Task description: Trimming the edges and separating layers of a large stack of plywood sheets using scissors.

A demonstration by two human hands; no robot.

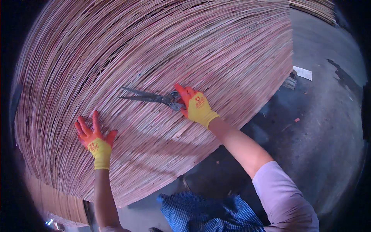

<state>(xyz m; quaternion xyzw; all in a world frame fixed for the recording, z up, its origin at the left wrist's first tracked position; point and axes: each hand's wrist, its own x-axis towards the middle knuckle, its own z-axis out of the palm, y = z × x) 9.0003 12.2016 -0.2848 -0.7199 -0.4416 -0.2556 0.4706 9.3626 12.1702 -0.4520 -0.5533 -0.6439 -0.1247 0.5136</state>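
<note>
A tall stack of thin pinkish wood sheets (216, 73), its layered edges facing me, fills most of the view. My right hand (197, 102), in a yellow glove with orange fingers, is closed round the handles of dark metal scissors (150, 96). The blades point left and stand slightly apart, in front of the sheet edges. Lower left, my left hand (96, 141), gloved the same way, has its fingers spread against the sheet edges and holds nothing. Whether the scissor blades touch the stack I cannot tell.
Dark grey floor (309, 127) runs along the right, with small scraps and a white paper (303, 73) near the stack's corner. Another stack (317, 9) stands at the far right, and a brownish stack (62, 203) at lower left. Blue checked cloth (205, 212) hangs at my front.
</note>
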